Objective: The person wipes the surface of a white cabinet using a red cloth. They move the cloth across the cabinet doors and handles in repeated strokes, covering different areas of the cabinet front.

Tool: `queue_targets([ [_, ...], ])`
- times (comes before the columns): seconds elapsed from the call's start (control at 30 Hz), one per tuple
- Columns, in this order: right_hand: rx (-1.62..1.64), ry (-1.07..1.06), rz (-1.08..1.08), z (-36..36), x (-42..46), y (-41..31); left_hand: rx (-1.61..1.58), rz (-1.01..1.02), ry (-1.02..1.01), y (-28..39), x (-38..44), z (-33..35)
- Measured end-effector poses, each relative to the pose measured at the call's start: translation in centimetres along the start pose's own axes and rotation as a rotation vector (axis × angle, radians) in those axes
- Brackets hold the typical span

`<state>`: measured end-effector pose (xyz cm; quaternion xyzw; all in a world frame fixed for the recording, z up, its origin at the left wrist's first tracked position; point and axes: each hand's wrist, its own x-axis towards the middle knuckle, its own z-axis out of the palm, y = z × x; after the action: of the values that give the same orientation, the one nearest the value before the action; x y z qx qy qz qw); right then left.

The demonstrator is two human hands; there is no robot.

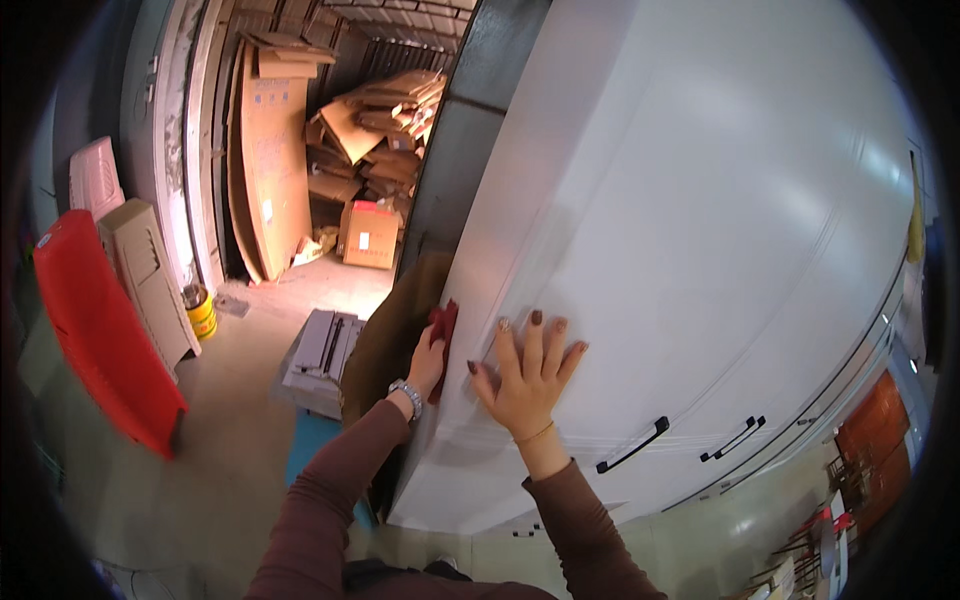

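Note:
A tall white cabinet (675,210) with black bar handles fills the right half of the head view. My left hand (425,364) holds a dark red cloth (445,330) against the narrow side of this cabinet, near its front edge. Part of the cloth is covered by my fingers. My right hand (527,379) rests flat on the white door with its fingers spread and nothing in it. Below and to the right of that hand is one black handle (634,447); two more handles (733,439) sit further right.
At left, a red plastic panel (105,330) leans beside a beige panel (150,277). A yellow tin (200,311) stands by the doorway. Flattened cardboard (274,165) and a carton (371,236) lie beyond. A grey boxy device (322,352) is close to my left arm.

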<state>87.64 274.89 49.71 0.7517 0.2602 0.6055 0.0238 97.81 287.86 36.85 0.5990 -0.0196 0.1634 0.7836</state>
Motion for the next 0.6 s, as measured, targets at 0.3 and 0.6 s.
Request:
queue_targets([
  [0.3,-0.033,-0.021,-0.065,-0.4,0.0,0.7,-0.053,-0.382,0.011,-6.6,-7.2,-3.8],
  [0.6,0.011,-0.141,0.041,-0.5,-3.7,0.0,-0.360,0.260,-0.131,12.1,-5.7,1.9],
])
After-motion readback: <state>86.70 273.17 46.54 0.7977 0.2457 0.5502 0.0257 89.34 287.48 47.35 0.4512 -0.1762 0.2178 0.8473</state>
